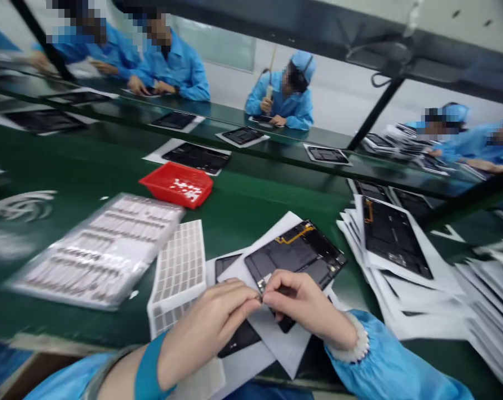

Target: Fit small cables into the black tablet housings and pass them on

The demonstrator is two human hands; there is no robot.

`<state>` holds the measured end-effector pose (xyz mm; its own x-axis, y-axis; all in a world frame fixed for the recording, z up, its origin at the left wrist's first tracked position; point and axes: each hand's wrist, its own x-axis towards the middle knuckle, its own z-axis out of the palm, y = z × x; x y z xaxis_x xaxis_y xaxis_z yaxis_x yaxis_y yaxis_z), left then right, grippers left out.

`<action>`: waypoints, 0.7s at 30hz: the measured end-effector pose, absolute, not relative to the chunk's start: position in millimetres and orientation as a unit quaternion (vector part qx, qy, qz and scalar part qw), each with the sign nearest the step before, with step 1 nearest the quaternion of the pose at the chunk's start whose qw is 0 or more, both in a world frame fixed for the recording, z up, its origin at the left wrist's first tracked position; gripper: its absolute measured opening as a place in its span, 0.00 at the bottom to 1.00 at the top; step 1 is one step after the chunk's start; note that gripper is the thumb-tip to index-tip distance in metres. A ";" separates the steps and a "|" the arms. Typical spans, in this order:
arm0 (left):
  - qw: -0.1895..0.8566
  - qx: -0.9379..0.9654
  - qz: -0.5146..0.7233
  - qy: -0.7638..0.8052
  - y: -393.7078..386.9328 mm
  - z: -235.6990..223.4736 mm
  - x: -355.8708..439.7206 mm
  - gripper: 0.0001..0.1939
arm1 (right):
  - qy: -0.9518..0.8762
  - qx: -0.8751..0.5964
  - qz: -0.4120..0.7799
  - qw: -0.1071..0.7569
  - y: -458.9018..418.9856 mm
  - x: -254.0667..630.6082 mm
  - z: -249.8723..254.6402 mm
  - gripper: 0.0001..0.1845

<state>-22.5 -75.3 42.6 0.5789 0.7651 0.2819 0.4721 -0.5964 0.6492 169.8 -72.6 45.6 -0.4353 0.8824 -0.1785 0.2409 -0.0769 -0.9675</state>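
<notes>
My left hand (212, 328) and my right hand (305, 305) meet fingertip to fingertip over the near edge of a black tablet back panel (301, 253) with an orange flex cable. Between the pinched fingers is a tiny part, too small and blurred to name. The panel lies tilted on white paper sheets (276, 339), on top of another dark panel. A white sheet of small square stickers (180, 266) lies just left of my left hand.
A clear bag of strip parts (101, 250) lies at left on the green belt (243, 208). Behind it stands a red tray (177, 184). A stack of panels on paper (395, 239) sits at right. Workers in blue coats sit along the far side.
</notes>
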 end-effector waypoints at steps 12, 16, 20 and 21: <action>0.055 0.938 0.174 0.294 -82.4 -10.5 4.8 0.15 | -0.746 -0.605 0.211 0.180 -50.6 326.2 27.3 0.10; 0.058 0.940 0.153 0.299 -81.3 -24.9 0.7 0.14 | -0.768 -0.603 0.188 0.103 -39.1 333.6 17.9 0.09; 0.080 0.939 0.155 0.296 -79.5 -27.3 -0.1 0.14 | -0.768 -0.609 0.189 0.059 -31.5 329.5 16.9 0.09; 0.086 0.938 0.156 0.297 -78.8 -26.4 0.1 0.14 | -0.766 -0.613 0.187 0.051 -30.3 328.8 17.6 0.09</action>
<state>0.1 -78.8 -26.4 0.7752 0.5835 0.2421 0.5294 -0.8091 0.2550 328.8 -30.3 17.6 -0.2429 0.9582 -0.1511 0.9203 0.1783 -0.3483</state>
